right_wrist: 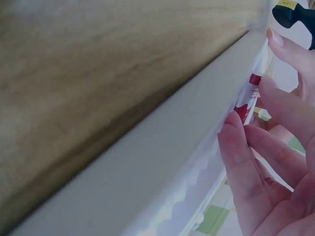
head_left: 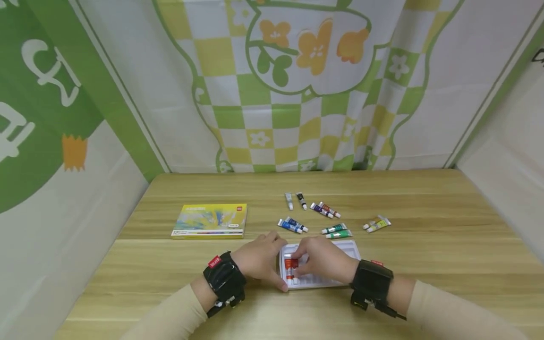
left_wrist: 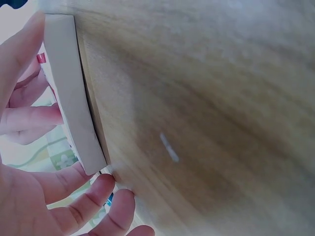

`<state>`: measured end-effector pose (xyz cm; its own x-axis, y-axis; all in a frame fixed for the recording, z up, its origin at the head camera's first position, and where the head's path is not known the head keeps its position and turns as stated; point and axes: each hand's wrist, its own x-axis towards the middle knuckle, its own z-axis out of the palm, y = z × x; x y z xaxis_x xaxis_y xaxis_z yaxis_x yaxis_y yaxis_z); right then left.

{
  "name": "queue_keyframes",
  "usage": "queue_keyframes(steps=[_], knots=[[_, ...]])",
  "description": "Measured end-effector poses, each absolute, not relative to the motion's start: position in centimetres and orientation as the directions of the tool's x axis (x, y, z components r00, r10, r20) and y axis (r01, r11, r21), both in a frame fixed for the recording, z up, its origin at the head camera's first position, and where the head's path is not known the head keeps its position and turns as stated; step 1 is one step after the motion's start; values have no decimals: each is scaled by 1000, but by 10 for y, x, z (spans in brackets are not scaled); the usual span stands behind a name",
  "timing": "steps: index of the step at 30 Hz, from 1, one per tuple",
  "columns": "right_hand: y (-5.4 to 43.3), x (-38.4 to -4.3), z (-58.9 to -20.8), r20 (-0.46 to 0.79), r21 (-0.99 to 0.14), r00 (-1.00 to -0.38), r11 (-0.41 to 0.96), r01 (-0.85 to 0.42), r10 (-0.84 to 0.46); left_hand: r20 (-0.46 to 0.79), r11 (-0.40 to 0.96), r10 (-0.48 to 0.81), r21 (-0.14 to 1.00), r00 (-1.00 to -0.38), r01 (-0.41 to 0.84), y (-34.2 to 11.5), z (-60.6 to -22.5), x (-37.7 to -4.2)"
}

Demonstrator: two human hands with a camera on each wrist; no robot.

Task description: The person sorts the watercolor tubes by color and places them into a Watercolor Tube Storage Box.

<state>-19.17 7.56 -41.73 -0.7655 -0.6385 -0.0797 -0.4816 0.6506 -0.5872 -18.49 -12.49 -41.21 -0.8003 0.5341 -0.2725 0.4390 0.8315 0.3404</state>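
Note:
At the near middle of the table lies a white plastic tray with slots. My left hand grips its left end, thumb at the front corner and fingers at the back corner; the left wrist view shows the tray's end wall between them. An orange-red paint tube sits in the leftmost part of the tray. Beside it, my right hand pinches a red paint tube at the tray, thumb toward the near end. The right hand covers much of the tray's middle.
Behind the tray lie blue tubes, green tubes, a purple tube beside a reddish-brown tube, a black tube, a silvery tube and a yellow tube. A yellow paint box lies left.

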Motion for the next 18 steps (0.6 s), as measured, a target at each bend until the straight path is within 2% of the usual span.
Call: queue_keyframes(steps=[18], knots=[[72, -191, -417, -78, -493, -734, 666, -559, -675, -261, 823, 543, 353, -798, 445, -122, -412, -186]])
